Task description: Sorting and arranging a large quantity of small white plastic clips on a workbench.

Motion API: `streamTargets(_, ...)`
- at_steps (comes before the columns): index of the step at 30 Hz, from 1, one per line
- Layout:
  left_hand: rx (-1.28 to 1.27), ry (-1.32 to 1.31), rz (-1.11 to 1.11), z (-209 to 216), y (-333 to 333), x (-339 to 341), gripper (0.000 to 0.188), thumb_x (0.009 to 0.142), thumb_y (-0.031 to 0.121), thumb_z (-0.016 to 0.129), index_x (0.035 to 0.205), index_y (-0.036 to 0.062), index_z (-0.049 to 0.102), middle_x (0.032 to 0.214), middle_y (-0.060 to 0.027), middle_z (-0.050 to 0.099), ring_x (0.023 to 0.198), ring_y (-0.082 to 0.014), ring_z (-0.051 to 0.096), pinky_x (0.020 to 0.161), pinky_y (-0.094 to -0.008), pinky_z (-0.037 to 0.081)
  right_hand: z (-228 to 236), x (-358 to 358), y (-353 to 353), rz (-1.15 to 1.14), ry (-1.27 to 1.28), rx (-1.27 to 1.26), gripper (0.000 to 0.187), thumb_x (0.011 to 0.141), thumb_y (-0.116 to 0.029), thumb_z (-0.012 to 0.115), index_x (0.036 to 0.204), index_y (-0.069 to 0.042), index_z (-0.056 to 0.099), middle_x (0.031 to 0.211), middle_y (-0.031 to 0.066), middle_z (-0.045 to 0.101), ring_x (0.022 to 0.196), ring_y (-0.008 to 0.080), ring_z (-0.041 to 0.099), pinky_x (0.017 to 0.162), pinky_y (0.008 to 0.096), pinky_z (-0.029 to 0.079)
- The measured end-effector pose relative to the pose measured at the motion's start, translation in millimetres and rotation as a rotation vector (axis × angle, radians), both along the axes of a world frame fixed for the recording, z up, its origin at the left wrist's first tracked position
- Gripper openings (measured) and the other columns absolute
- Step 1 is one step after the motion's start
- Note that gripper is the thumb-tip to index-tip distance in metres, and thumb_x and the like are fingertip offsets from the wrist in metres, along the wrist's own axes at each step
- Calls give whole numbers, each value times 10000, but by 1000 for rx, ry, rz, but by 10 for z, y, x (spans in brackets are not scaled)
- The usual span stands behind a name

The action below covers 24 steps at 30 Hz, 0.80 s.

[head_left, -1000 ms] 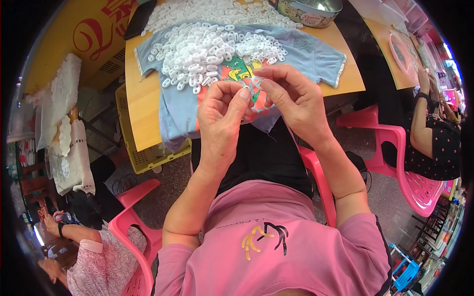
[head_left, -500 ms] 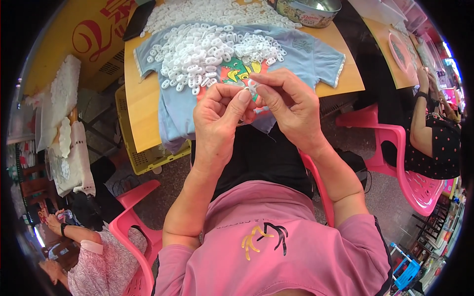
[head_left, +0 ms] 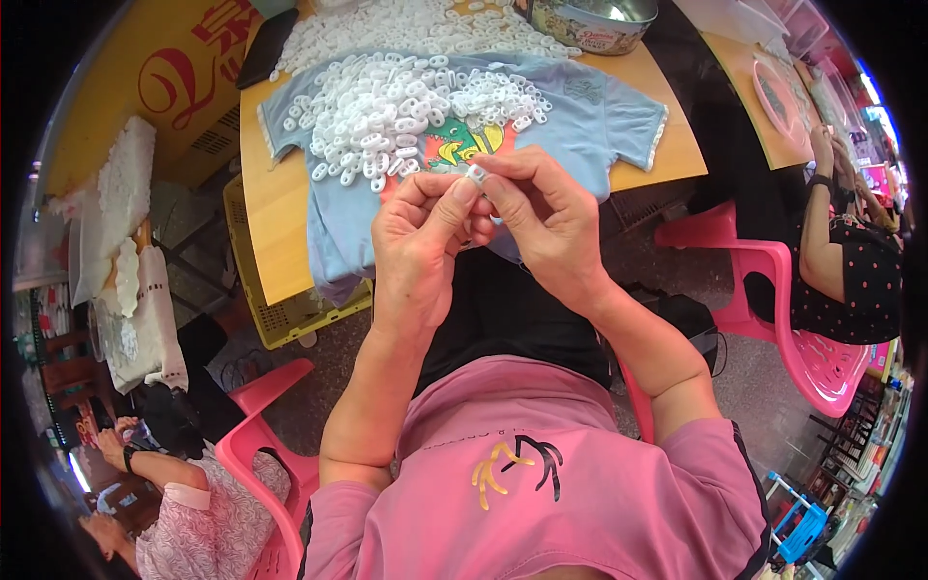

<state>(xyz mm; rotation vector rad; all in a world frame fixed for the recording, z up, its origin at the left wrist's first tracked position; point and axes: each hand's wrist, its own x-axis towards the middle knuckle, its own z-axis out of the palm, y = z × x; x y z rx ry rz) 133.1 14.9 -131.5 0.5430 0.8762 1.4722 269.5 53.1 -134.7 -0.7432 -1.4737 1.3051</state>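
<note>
My left hand (head_left: 418, 237) and my right hand (head_left: 553, 217) meet over the near edge of the table, both pinched at the fingertips. Between them they hold a small white oval plastic piece (head_left: 477, 174) with holes in it. Its details are partly hidden by my thumbs. Just beyond my hands, a light-blue T-shirt (head_left: 619, 130) with a cartoon print lies spread on the table. A heap of white oval plastic pieces (head_left: 372, 111) rests on the shirt, and a smaller heap of white pieces (head_left: 495, 97) sits to its right.
More white pieces (head_left: 387, 31) cover the far part of the wooden table (head_left: 275, 237). A round tin (head_left: 599, 37) stands at the far right, a black flat object (head_left: 268, 48) at the far left. Below is a yellow crate (head_left: 290, 324). People sit on pink chairs (head_left: 739, 242) on both sides.
Both hands have shifted slightly left, still pinched together. The white piece now shows more clearly, raised above the thumb tips and turned.
</note>
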Motion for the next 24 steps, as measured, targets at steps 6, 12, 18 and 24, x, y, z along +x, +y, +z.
streamTargets(6,145,189,34,-45,-23,-57,215,942,190,643,1075,27,602,1010,-57,641,857,-94,604,741,-235,504,169,51,64,195,147,-281,372,965,-71,573,1323,-12,488,968,41,595,800,84,567,712,222,486)
streamTargets(12,498,370,-13,-166,-50,-27,495,995,425,494,1268,19,564,1299,-97,527,1109,-139,523,888,-259,416,257,-21,-49,351,323,-482,638,949,-65,591,1490,-77,253,961,48,592,801,102,555,723,243,482)
streamTargets(18,500,181,-37,-175,-187,-16,389,1005,381,489,1081,22,618,1212,-113,574,1216,-208,496,713,-222,415,247,-90,-201,423,441,-481,696,941,-18,580,1500,-44,166,1188,152,568,1099,179,561,941,326,465)
streamTargets(24,582,168,-28,-209,-228,-62,363,1001,361,506,1055,21,620,1138,-107,594,1240,-275,488,792,-260,448,187,-180,-321,379,414,-440,700,933,-9,591,1499,-41,181,1134,91,544,1109,150,536,1010,323,399)
